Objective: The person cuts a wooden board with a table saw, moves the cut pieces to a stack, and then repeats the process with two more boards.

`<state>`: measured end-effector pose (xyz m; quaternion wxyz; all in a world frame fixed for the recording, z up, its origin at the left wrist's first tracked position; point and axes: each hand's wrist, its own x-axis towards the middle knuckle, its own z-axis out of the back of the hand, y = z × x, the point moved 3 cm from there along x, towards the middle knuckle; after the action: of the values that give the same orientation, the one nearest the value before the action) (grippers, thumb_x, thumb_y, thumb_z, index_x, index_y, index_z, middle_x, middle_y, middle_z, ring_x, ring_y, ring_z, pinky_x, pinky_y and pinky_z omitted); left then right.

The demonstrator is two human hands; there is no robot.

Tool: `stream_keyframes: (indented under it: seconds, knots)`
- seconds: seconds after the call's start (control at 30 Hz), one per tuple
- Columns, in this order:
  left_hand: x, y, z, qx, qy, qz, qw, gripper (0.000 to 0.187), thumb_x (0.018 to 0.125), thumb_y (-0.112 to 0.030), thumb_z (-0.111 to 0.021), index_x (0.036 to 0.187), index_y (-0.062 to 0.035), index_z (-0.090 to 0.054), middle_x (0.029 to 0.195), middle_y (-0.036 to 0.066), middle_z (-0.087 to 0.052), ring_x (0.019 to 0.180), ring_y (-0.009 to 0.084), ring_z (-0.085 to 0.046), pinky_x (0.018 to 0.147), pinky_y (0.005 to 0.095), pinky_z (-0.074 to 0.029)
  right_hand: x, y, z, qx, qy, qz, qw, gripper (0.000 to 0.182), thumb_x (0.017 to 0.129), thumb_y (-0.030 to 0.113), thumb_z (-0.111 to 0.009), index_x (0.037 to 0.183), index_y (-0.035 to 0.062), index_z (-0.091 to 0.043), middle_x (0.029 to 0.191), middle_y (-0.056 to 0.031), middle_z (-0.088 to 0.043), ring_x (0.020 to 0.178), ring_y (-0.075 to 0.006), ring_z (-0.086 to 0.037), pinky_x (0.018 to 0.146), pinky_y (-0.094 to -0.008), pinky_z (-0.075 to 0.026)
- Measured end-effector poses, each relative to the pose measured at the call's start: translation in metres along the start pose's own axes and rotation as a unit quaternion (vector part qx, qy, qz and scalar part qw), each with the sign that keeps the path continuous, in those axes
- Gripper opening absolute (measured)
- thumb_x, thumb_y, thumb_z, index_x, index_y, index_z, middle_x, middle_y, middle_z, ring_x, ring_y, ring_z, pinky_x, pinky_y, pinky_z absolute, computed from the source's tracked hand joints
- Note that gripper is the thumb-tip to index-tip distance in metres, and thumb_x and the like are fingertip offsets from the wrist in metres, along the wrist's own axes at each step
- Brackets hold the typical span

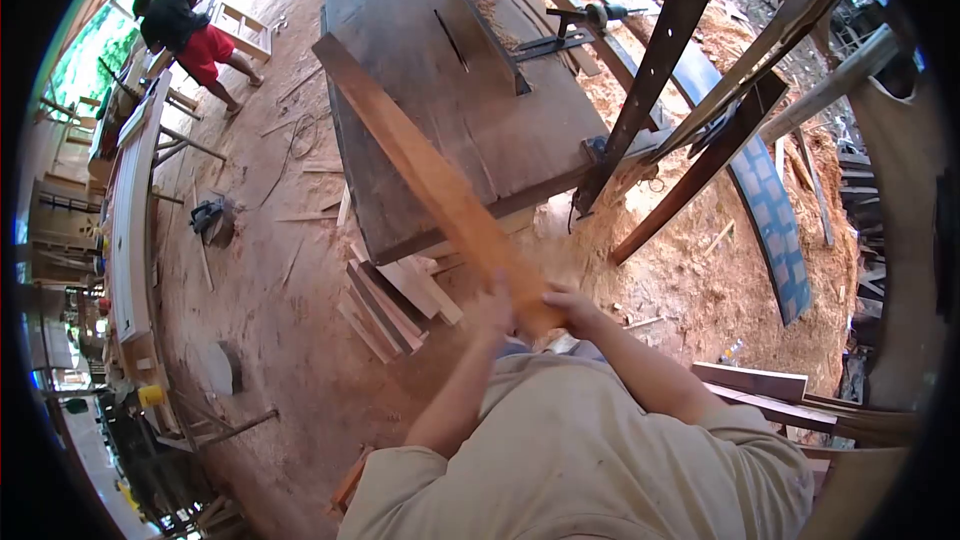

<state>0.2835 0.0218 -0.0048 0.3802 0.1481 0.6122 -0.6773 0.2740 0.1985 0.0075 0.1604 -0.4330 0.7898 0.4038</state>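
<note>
Plank: a long reddish-brown wooden plank [430, 180] runs from the person's hands up and away, its far end raised over the near-left part of the counter.
Left hand: the left hand [493, 306] is closed around the plank's near end from the left side, fingers wrapped on the wood.
Right hand: the right hand [570, 308] is closed on the same end from the right, just beside the left hand.
Counter: a large dark saw counter [520, 130] lies under and beyond the plank, with a blade slot and a metal fence rail [540, 40] near its far side.
Offcuts: a stack of short boards [385, 305] lies on the floor at the counter's near-left corner, left of the hands.
Floor: the sawdust-covered floor [270, 270] spreads all around; a dark power tool [208, 217] sits on it well to the left.
Other person: someone in red shorts [190, 35] bends over a workbench far off at upper left.
</note>
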Motion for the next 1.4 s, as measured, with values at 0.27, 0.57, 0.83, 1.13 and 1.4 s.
stream_keyframes:
  seconds: [0.27, 0.57, 0.83, 1.13, 1.4]
  knots:
    - [0.029, -0.081, 0.009, 0.156, 0.142, -0.11, 0.971, 0.051, 0.098, -0.044, -0.056, 0.108, 0.0058, -0.063, 0.124, 0.029, -0.059, 0.12, 0.0326, -0.055, 0.101, 0.0433, -0.042, -0.202, -0.052, 0.146, 0.048, -0.19, 0.169, 0.966, 0.063, 0.08, 0.031, -0.071, 0.128, -0.0051, -0.054, 0.119, -0.0167, -0.064, 0.108, -0.0255, -0.064, 0.095, -0.0399, -0.053]
    - [0.066, -0.085, -0.022, 0.227, -0.021, -0.535, 0.813, 0.068, 0.098, -0.011, -0.054, 0.153, 0.0032, -0.017, 0.15, 0.025, -0.036, 0.14, 0.0305, -0.036, 0.115, 0.0345, -0.031, -0.385, -0.232, 0.151, 0.254, -0.446, 0.255, 0.819, 0.075, 0.095, 0.066, -0.041, 0.135, 0.0038, -0.053, 0.133, -0.0163, -0.059, 0.12, -0.0324, -0.06, 0.1, -0.0461, -0.05]
    - [0.026, -0.099, -0.047, -0.12, 0.227, -0.402, 0.879, 0.104, 0.084, 0.013, -0.063, 0.157, -0.0046, 0.009, 0.154, 0.012, -0.032, 0.138, 0.0203, -0.038, 0.109, 0.0339, -0.042, -0.386, -0.285, 0.101, 0.334, -0.593, 0.181, 0.71, 0.072, 0.094, 0.064, -0.043, 0.134, 0.0044, -0.053, 0.132, -0.0153, -0.06, 0.119, -0.0325, -0.061, 0.099, -0.0461, -0.051]
    - [0.071, -0.128, -0.039, 0.095, 0.229, -0.365, 0.897, 0.046, 0.089, -0.004, -0.07, 0.131, 0.0076, -0.054, 0.165, 0.014, -0.015, 0.126, 0.0185, -0.052, 0.093, 0.0293, -0.051, -0.365, -0.287, 0.079, 0.325, -0.623, 0.181, 0.688, 0.07, 0.094, 0.062, -0.043, 0.134, 0.0049, -0.054, 0.131, -0.0147, -0.061, 0.118, -0.0323, -0.061, 0.098, -0.0461, -0.051]
    - [0.11, -0.138, -0.047, 0.138, 0.233, -0.433, 0.86, 0.044, 0.098, -0.025, -0.055, 0.069, 0.0073, -0.061, 0.164, 0.022, -0.004, 0.145, 0.0403, -0.029, 0.121, 0.0498, -0.015, -0.352, -0.291, 0.064, 0.323, -0.635, 0.183, 0.677, 0.068, 0.094, 0.06, -0.044, 0.133, 0.0053, -0.054, 0.131, -0.0142, -0.061, 0.117, -0.032, -0.062, 0.098, -0.0461, -0.052]
